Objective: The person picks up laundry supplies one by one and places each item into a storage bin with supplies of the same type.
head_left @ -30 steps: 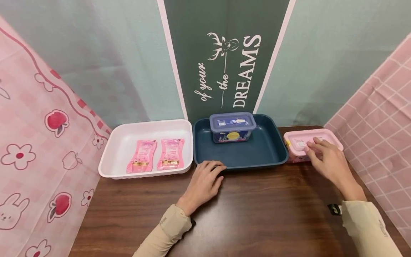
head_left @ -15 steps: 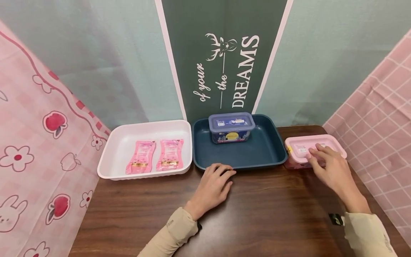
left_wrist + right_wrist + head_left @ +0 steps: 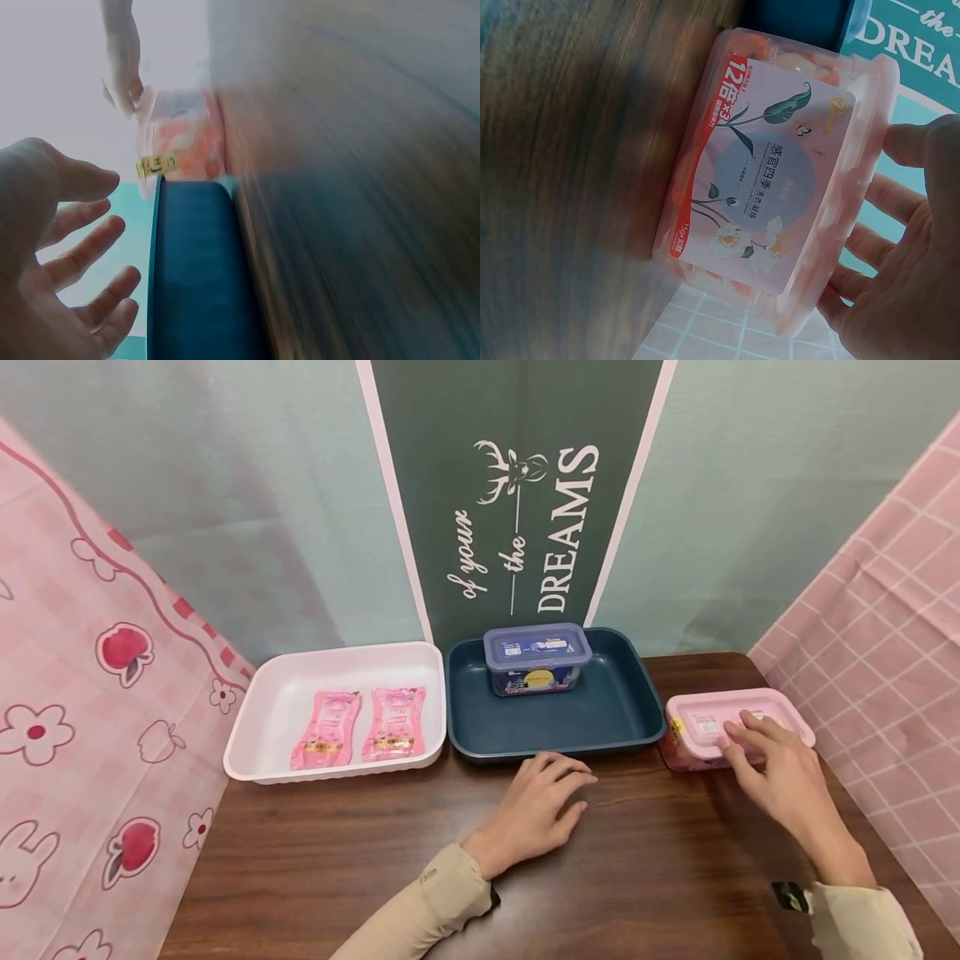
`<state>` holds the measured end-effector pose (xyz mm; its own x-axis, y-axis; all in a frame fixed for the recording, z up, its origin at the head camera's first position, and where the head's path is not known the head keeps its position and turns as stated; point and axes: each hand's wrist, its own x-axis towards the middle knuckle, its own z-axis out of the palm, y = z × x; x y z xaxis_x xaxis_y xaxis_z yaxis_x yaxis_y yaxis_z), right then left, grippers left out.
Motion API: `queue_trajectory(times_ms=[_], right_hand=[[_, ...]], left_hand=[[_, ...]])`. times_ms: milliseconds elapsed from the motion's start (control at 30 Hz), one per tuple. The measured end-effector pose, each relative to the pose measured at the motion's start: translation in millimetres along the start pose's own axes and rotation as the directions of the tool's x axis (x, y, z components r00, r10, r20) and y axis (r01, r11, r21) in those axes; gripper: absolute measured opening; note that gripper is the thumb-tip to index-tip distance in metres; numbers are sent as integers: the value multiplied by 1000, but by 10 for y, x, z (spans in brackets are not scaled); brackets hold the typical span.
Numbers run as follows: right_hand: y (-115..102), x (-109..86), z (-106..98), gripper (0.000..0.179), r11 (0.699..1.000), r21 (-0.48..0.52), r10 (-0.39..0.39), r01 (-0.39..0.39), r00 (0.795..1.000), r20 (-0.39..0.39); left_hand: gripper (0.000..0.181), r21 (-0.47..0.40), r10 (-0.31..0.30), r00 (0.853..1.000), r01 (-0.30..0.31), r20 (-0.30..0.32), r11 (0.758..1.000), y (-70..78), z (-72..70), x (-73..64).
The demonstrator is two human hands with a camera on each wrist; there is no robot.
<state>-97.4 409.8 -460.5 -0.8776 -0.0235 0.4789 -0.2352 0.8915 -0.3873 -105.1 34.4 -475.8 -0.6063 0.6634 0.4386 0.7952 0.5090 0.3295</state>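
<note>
In the head view my left hand [image 3: 537, 808] is just in front of the dark blue tray [image 3: 555, 727], its fingers loosely bent and holding nothing. The left wrist view shows that hand [image 3: 71, 247] with spread fingers beside the tray wall [image 3: 199, 262]. At the right, my right hand [image 3: 780, 768] rests its fingertips and thumb on the pink lid of a laundry-capsule tub [image 3: 701, 752]. Up close in the right wrist view, the tub [image 3: 772, 172] has a floral label, and orange-pink capsules show through its sides. The right hand's fingers [image 3: 889, 195] lie against the lid.
A white tray [image 3: 266, 718] at the left holds two pink pouches [image 3: 325, 731]. Inside the blue tray, near its back wall, stands a dark blue lidded tub [image 3: 538, 670]. Patterned cloths hang behind and at both sides of the wooden table [image 3: 637, 877].
The pink tub has slid nearer to me and slightly right under my right hand. My left hand has moved right and nearer, away from the blue tray's front rim.
</note>
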Motion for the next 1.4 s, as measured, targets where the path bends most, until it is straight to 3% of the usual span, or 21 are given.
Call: queue_trajectory(times_ms=[300, 600, 767, 900, 1000, 1100, 1300, 1400], right_hand=[[-54, -135, -59, 36, 1000, 16, 6, -6, 1000, 17], [-97, -193, -119, 31, 998, 42, -40, 40, 999, 0], [-5, -105, -189, 30, 995, 81, -50, 56, 996, -74], [173, -10, -245, 36, 995, 101, 25, -13, 993, -116], [332, 30, -283, 38, 988, 105, 124, -114, 988, -91], [468, 28, -318, 38, 963, 134, 241, -235, 970, -36], [572, -13, -365, 38, 893, 220, 396, -392, 918, 27], [570, -28, -373, 37, 895, 219, 392, -389, 919, 31]], left_hand=[[35, -29, 33, 993, -29, 112, 999, 145, 138, 234], [39, -41, 57, 984, -51, 170, 998, 298, 297, 435], [42, -133, 33, 982, -8, 186, 991, 357, 398, 556], [43, -240, -40, 985, 80, 168, 967, 392, 470, 657], [44, -390, -114, 983, 162, 145, 906, 415, 517, 718], [46, -545, -185, 970, 241, 157, 803, 428, 550, 744], [50, -712, -299, 924, 376, 238, 594, 445, 579, 772], [47, -754, -369, 886, 442, 281, 486, 470, 595, 801]])
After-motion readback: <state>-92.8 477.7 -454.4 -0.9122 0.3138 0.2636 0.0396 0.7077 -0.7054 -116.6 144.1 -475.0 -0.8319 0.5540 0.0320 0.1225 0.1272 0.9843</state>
